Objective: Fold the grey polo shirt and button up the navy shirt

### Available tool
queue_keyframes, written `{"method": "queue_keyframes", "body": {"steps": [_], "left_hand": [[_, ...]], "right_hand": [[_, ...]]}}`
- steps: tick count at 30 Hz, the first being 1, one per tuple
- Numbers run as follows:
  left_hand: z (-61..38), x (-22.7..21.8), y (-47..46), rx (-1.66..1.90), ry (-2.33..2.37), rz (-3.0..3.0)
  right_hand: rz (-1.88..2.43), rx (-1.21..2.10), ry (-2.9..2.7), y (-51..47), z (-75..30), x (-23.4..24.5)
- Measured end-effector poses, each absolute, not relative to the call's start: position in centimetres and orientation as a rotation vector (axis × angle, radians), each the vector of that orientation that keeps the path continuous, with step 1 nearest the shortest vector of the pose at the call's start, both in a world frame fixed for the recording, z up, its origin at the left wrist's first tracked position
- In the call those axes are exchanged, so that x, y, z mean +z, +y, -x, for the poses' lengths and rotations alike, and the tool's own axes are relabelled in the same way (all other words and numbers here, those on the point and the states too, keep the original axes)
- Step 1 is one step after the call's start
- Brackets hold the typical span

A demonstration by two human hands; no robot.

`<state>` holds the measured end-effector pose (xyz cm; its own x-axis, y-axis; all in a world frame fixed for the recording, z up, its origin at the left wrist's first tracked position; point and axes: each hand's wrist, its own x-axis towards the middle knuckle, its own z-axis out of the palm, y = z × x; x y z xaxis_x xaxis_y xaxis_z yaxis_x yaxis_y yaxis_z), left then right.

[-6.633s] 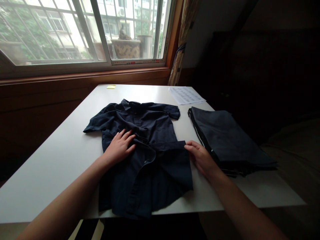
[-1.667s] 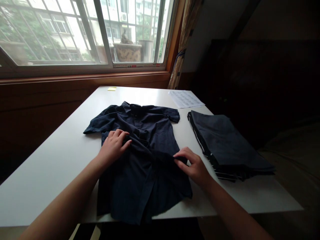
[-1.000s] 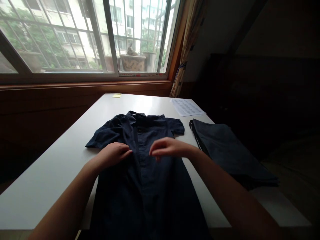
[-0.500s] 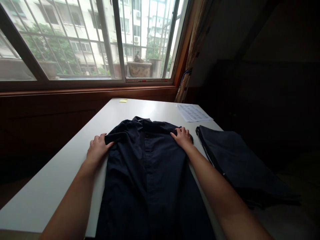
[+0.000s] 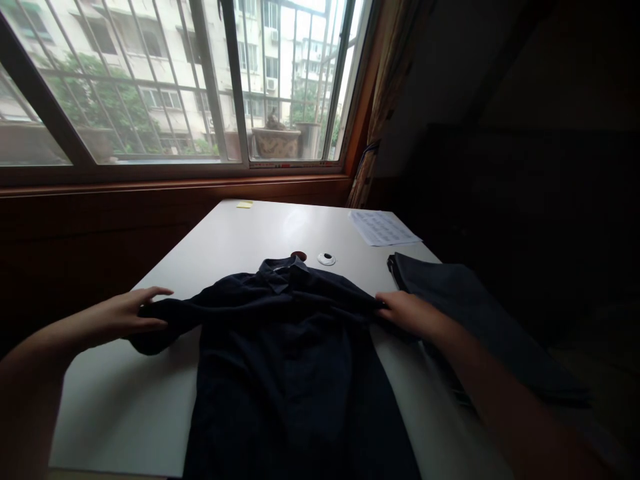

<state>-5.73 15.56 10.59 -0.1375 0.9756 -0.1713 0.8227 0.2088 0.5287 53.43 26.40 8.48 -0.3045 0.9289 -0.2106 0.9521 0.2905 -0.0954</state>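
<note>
A dark navy collared shirt [image 5: 290, 347] lies front up on the white table [image 5: 280, 230], its collar toward the window. At the left, my left hand [image 5: 133, 312] has the shirt's sleeve between its thumb and fingers; the thumb and forefinger stay spread around the cloth, and the sleeve hangs down below them. My right hand [image 5: 407, 312] pinches the opposite sleeve near the table's right side. Both sleeves are stretched outward from the shoulders. The shirt's lower end runs out of view at the bottom.
Folded dark cloth [image 5: 465, 300] lies along the table's right edge. Printed sheets [image 5: 385, 228] rest at the back right, a yellow note [image 5: 245, 205] at the back left. Beyond the collar are a white ring [image 5: 327, 259] and a reddish-brown round spot [image 5: 300, 255]. A barred window is behind.
My hands have moved apart and nearer to me, drawing the sleeves outward. The collar has slid toward me, uncovering the white ring and the round spot.
</note>
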Motion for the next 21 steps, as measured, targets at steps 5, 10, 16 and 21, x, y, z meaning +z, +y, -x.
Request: {"method": "queue_keyframes", "body": {"steps": [5, 10, 16, 21], "left_hand": [[1.2, 12.3, 20.1, 0.462, 1.873, -2.219], [-7.8, 9.1, 26.3, 0.694, 1.552, -2.605], [-10.7, 5.2, 31.1, 0.586, 1.417, -2.480], [-9.6, 2.8, 33.4, 0.662, 1.430, -2.323]], "right_hand": [[-1.784, -0.233, 2.618, 28.1, -49.7, 12.1], [-1.314, -0.214, 3.231, 32.2, -40.6, 11.5], [-0.971, -0.445, 3.275, 35.3, -36.0, 8.2], [-1.239, -0.761, 3.292, 36.8, -37.9, 6.2]]}}
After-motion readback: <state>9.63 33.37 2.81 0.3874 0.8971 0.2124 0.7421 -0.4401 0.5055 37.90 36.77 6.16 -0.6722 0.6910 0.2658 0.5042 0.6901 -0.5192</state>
